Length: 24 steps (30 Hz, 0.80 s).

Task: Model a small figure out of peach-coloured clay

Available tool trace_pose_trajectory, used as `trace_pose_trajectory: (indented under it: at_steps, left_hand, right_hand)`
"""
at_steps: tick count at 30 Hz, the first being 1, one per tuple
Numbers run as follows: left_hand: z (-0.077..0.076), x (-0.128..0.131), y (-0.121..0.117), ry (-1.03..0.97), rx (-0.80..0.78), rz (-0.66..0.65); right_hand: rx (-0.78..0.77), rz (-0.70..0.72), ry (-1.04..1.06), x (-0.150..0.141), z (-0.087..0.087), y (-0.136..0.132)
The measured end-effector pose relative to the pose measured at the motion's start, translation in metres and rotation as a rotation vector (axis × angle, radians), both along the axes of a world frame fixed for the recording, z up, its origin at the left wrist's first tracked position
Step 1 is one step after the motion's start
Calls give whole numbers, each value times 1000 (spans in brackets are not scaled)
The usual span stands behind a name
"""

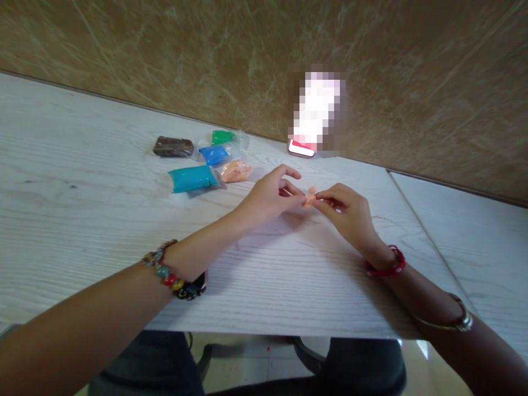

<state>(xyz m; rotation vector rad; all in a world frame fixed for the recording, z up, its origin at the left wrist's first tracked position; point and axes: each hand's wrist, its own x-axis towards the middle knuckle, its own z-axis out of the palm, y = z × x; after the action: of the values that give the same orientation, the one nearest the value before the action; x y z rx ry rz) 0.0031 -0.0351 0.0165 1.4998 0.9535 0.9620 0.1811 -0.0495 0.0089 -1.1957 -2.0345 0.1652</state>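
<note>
So both hands are working on one tiny thing here: a small peach piece (309, 197) that's sitting right between the fingertips, out in front of the person and seemingly a bit above the bench (103, 220). The left grip (303, 199) is pinching its left side between thumb and fingertips, with the index finger curving loosely out ahead. The right grip (317, 199) is pinching the other side between thumb and index finger, so both are closing on the same bit. A little rounded part is poking up between them, but it's too small for me to be reading the exact shape. Off beyond the left forearm, a bunch of packets is lying close together: a dark brown packet (173, 147) furthest left, a green packet (223, 137) at the back, a blue packet (213, 155) in the middle, a teal packet (193, 179) in front and a peach packet (236, 171) just beside it. Past the hands, a phone (302, 148) is standing by the marbled wall (165, 60), mostly pixelated and glowing white. The left wrist is wearing a beaded bracelet (169, 279), while the right one is sporting a red band (388, 267).
</note>
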Motion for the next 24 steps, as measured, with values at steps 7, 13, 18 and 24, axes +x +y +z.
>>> trace_pose_trajectory:
  at_steps: [7,13,18,24]
  left_hand:
    - [0,0,-6,272,214,47]
    - [-1,0,-6,308,242,48]
    - [-2,1,-8,380,284,60]
    - [-3,2,-9,374,286,93]
  right_hand:
    - [-31,-29,12,-1,-1,-1]
    - [-13,-49,-12,-2,-1,-1]
    - [3,-81,-7,-5,-2,-2]
    - [-45,-25,-15,-2,-1,-1]
